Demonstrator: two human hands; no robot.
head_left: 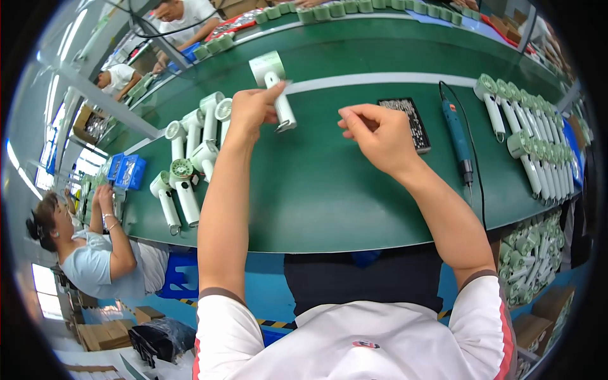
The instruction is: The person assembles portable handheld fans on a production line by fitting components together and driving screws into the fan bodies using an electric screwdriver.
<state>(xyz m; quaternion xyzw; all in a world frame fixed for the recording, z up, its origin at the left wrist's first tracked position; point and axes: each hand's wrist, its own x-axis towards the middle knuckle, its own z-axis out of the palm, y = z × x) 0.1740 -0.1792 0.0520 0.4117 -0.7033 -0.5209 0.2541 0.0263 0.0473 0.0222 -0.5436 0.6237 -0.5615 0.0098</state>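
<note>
My left hand (251,113) is closed around the handle of a white handheld fan (268,67) with a pale green round head. The fan is held tilted over the green table, head away from me and a small metal loop at the handle's near end. To its right, my right hand (384,138) is raised over the table with thumb and fingertips drawn together. Whatever the fingertips may hold is too small to make out. Just beyond that hand lies a black tray of small screws (415,123), partly hidden by it.
A teal electric screwdriver (455,130) with a black cord lies right of the tray. Rows of fans (535,149) line the right side; several more fans (185,193) lie left of my forearm. Blue bins (130,171) stand farther left, beside a seated co-worker (101,247).
</note>
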